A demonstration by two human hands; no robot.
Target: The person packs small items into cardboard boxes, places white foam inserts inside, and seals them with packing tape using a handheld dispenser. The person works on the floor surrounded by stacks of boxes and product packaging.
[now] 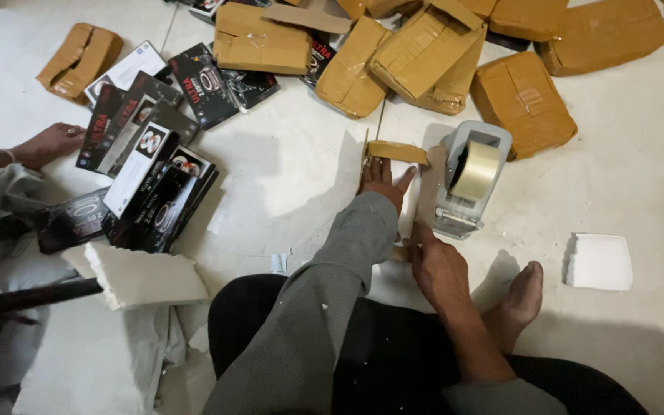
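**Down on the floor, both hands at the tape stand**

Down below you spreads a pale tiled floor (293,165), and you sit on it with one bare foot (522,288) out to the right. Across the top lies a heap of parcels wrapped in brown tape (424,54). To the left sits a loose pile of dark printed boxes (155,154), and another person's hand (49,143) rests flat on the tiles beside them. Nearer you lies a broken slab of white foam (144,277); a small white square pad (599,261) lies well apart at right.

Just ahead stands a grey tape stand (466,180) with its roll of brown tape. Your left hand (380,178), in a grey sleeve, presses down with fingers spread, touching a small brown taped piece (396,151) just left of the stand. Your right hand (433,265) pinches the lower end of a strip of tape (428,188) that runs up to the stand.
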